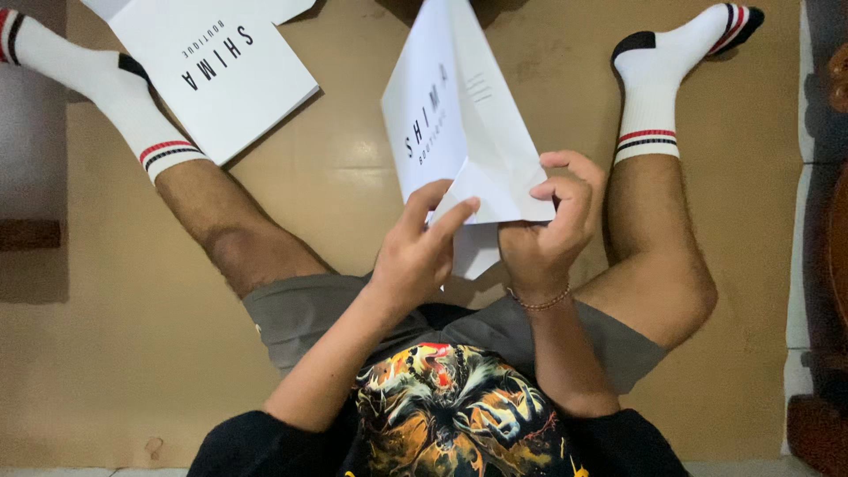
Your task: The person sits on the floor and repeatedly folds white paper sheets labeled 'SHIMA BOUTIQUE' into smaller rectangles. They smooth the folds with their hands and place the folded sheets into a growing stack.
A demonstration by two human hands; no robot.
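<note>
I sit on the floor with legs spread. A white paper bag with dark lettering is held up between my knees, its lower end partly folded. My left hand pinches the folded bottom flap from the left, fingers pressing the crease. My right hand grips the bag's lower right corner, fingers curled over the paper. A beaded bracelet circles my right wrist.
A stack of flat white paper bags with dark lettering lies on the tan floor at the upper left, beside my left leg. My socked feet reach the top corners. Dark wooden furniture lines the right edge.
</note>
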